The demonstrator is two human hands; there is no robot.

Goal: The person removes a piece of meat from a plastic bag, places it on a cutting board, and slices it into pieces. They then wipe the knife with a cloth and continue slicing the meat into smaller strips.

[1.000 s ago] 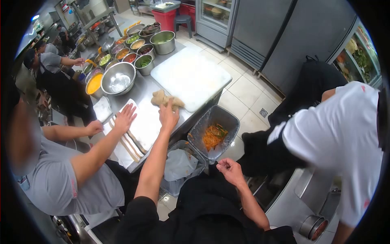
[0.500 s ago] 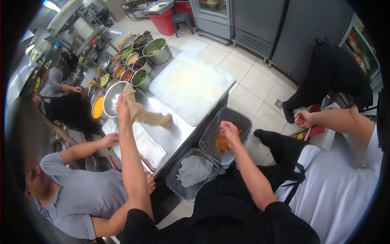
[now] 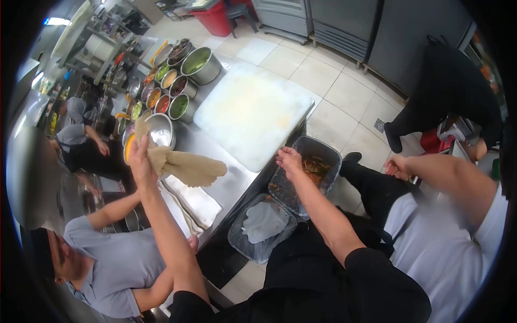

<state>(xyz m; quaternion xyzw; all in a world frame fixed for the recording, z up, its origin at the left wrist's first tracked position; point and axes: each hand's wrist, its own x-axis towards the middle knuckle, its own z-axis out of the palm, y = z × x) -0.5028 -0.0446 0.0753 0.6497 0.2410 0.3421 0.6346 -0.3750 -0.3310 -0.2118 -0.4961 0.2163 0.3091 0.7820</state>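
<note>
Shifted toward 8 o'clock since the earlier frame, our left hand grips the cloth, trailing toward 3 o'clock, with our right hand farther out, its grip one we cannot tell; we should gather the cloth clear of the bowl at 1 o'clock.

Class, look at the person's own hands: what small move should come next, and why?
Perhaps the left hand should lower the brown cloth onto the counter: the cloth is held up with a loose end, overlapping the metal bowl in this view, while bare counter shows beside the white board.
</note>
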